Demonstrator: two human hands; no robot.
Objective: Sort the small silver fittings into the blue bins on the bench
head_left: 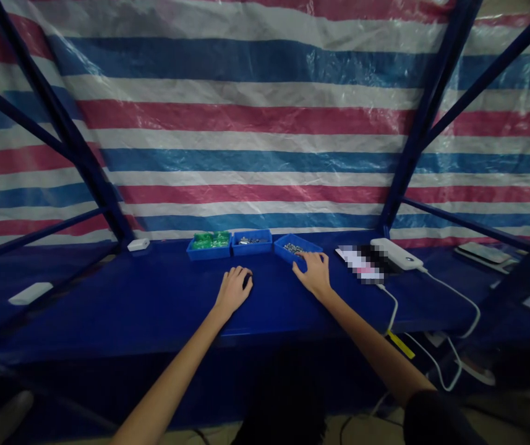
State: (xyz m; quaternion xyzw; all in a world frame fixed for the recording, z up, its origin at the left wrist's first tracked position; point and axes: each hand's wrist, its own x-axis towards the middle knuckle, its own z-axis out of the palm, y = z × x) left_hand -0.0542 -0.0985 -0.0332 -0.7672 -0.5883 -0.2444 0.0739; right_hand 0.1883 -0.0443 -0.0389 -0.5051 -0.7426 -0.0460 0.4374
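Head view: the right bin (pixel 311 245) is sitting on the counter (pixel 162 296), ahead and slightly left of the right hand (pixel 313 271), long axis running skewed, far left to near right. That hand is the nearer; its fingers are standing spread, thumb apart, tips at the bin's near edge. I can't tell if they're touching the metal bits (pixel 292 248). The left hand (pixel 234 287) is lying below the middle bin (pixel 252 250), fingers loosely curled, holding nothing I'm seeing.
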